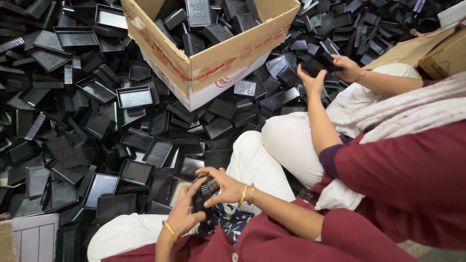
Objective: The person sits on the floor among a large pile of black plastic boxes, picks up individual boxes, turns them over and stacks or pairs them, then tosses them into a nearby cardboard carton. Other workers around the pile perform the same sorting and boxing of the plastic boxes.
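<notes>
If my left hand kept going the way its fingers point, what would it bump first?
Your left hand points up-right at the small black part it grips with your right hand; so it meets that first.

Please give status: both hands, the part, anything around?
Left hand, right hand both grip small black part. Black trays piled ahead. Co-worker's hands busy right.

Floor (427, 250) buried under heaped black plastic trays (97, 126), open cardboard box (213, 63) amid them, even light.
</notes>
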### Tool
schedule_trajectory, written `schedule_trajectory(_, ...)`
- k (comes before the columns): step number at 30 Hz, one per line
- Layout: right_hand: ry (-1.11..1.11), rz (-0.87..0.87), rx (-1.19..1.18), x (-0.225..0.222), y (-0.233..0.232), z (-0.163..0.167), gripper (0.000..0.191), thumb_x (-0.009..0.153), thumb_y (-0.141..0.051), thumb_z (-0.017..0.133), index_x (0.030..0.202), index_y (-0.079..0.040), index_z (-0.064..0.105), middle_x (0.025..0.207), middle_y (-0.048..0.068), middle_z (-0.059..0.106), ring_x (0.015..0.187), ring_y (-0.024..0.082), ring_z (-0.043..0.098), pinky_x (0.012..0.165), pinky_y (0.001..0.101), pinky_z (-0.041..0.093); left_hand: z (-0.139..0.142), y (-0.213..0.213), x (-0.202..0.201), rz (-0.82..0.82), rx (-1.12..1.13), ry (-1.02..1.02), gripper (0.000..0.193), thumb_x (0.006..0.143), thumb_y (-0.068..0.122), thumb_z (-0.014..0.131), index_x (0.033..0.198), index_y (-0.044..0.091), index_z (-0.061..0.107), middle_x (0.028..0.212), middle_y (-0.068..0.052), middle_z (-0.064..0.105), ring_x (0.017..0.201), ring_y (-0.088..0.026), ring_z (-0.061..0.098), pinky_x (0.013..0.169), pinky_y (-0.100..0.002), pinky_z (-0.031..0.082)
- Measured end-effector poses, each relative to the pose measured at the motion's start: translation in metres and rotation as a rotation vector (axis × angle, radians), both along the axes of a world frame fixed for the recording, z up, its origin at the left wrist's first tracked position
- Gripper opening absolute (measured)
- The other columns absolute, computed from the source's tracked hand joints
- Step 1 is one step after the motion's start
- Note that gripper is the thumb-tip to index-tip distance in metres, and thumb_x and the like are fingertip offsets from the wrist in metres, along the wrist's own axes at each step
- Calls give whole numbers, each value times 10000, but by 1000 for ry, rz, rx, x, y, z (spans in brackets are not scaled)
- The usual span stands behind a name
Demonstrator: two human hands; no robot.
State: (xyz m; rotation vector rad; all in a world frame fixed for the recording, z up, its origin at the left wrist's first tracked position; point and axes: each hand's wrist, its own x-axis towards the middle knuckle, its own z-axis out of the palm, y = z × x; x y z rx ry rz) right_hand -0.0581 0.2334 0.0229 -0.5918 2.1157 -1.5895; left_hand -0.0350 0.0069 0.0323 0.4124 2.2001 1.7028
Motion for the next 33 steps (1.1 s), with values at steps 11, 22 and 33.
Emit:
schedule_trajectory(11,-256,-56,-650,-10,-2,31,951,768,8,835,1564,-106,326,1519,85,437,1455,232,422,1199,372,402,40,2,16,495,237,386,460,713,151,811,1107,78,586,1292,-120,559,1165,-259,566,1034,-383,450)
schedule_trajectory(22,-249,-86,-683,-14,2,48,862,835,25,773,1566,-124,340,1494,104,458,1384,231,490,1149,394,444,73,9,16,261,-91,570,600,721,211,841,1289,96,687,1370,-196,430,1234,-367,401,1059,-462,351)
schedule_trajectory(33,57,-72,114,-59,1,100,319,840,-56,720,1154,-107,705,1028,25,737,797,188,742,694,346,600,45,-1,11,580,55,575,396,897,87,749,1257,-8,615,1180,-139,696,1013,-258,729,865,-339,574)
